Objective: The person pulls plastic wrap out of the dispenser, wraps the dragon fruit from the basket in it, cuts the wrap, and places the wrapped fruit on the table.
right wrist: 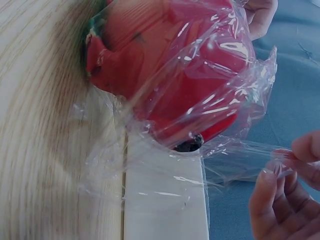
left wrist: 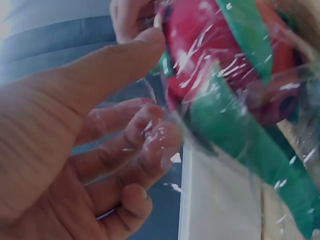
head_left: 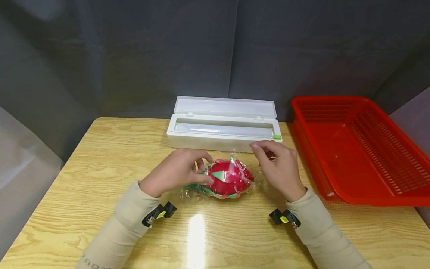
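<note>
A red dragon fruit (head_left: 227, 178) with green scales sits on the wooden table, loosely covered in clear cling film (right wrist: 220, 65). At its left end is my left hand (head_left: 179, 170), thumb and fingers curved about the fruit and holding it. In the left wrist view the thumb lies against the red skin and film clings over some fingertips. My right hand (head_left: 278, 164), to the right of the fruit, pinches a loose edge of the film. The right wrist view shows that film stretched from the fruit to the fingertips (right wrist: 267, 182).
Behind the fruit stands a white cling film box (head_left: 208, 142), its lid (head_left: 225, 106) raised and a film roll (head_left: 223, 130) inside. A red plastic basket (head_left: 362, 164) is at the right, close to my right forearm. A dark curtain (head_left: 161, 56) hangs behind the table (head_left: 100, 175).
</note>
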